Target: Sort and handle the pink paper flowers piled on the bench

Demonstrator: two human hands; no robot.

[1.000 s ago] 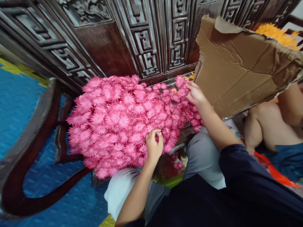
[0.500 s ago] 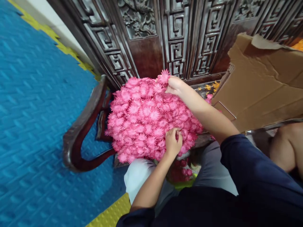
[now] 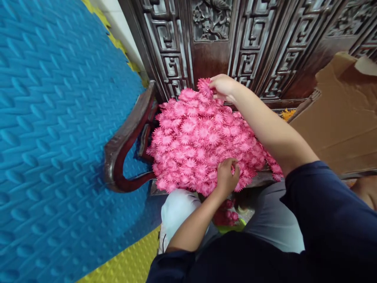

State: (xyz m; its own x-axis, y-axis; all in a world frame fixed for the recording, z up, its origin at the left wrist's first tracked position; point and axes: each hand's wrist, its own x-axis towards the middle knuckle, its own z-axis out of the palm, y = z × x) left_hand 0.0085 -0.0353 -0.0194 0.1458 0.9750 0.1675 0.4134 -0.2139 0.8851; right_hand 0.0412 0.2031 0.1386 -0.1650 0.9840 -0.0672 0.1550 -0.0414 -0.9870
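One camera, worn on the head, looks from above and behind the grip of the right hand (image 3: pixel 225 87) on a pink flower (image 3: pixel 204 87), facing forward and steeply down, with the wearer's dark shirt (image 3: pixel 250 255) and pale trousers (image 3: pixel 179 202) on the near side of that grip and a carved wooden panel (image 3: pixel 211 61) beyond it. It sits about an arm's reach from the grip, yet the view is wide, stretching from the blue mat (image 3: pixel 59 129) on the grip's left to the cardboard (image 3: pixel 338 125) on its right.
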